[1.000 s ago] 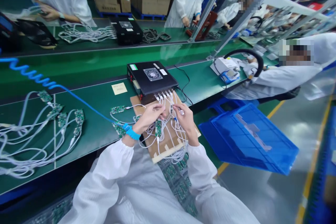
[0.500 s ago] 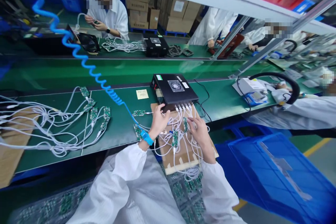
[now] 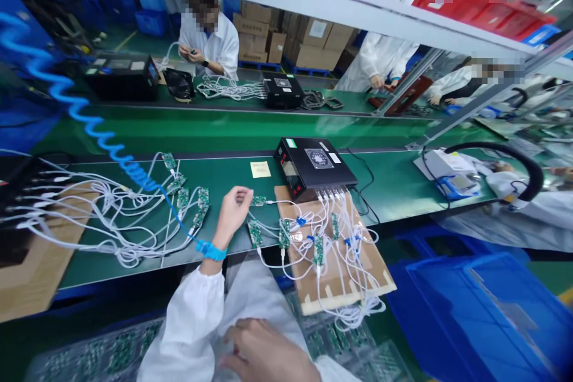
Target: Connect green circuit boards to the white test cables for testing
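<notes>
Left hand [image 3: 237, 206], grip unclear, seemingly reaches for the board [image 3: 259, 200] at its three o'clock, needing an edge pinch; right hand's [image 3: 268, 346] unclear too.

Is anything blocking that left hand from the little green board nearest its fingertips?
Nothing visible stands between the left hand and the green board; they are very close, though whether they touch is unclear. The board's white cable leaves its opposite end.
</notes>
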Demonstrator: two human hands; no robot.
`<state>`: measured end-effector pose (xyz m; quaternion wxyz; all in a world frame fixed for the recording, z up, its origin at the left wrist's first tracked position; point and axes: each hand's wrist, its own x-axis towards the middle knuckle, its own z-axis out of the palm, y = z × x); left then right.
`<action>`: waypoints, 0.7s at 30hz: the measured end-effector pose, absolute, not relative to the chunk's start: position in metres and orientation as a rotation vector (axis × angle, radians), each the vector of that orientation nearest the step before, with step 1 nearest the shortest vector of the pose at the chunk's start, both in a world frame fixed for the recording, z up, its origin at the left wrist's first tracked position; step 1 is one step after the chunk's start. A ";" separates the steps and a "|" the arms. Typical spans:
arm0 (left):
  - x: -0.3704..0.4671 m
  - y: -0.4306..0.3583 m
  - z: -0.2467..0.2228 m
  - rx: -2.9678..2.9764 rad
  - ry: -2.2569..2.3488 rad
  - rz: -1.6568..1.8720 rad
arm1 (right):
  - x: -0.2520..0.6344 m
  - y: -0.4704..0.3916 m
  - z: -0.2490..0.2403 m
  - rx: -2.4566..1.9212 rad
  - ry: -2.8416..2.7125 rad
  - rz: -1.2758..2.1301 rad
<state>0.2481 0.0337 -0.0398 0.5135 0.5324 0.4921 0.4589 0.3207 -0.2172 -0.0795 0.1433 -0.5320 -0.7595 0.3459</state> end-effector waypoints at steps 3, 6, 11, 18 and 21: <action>0.212 0.032 -0.063 1.346 1.285 0.996 | 0.294 -0.195 -0.151 -1.752 -2.280 0.991; 0.194 0.024 -0.083 1.361 1.361 0.907 | 0.291 -0.157 -0.196 -2.143 -2.126 0.889; 0.182 0.006 -0.102 1.364 1.295 0.902 | 0.302 -0.144 -0.236 -2.252 -1.978 0.884; 0.172 -0.005 -0.115 1.481 1.201 0.985 | 0.275 -0.146 -0.258 -2.254 -1.998 0.728; 0.172 -0.003 -0.117 1.542 1.177 1.004 | 0.262 -0.130 -0.259 -2.319 -1.919 0.713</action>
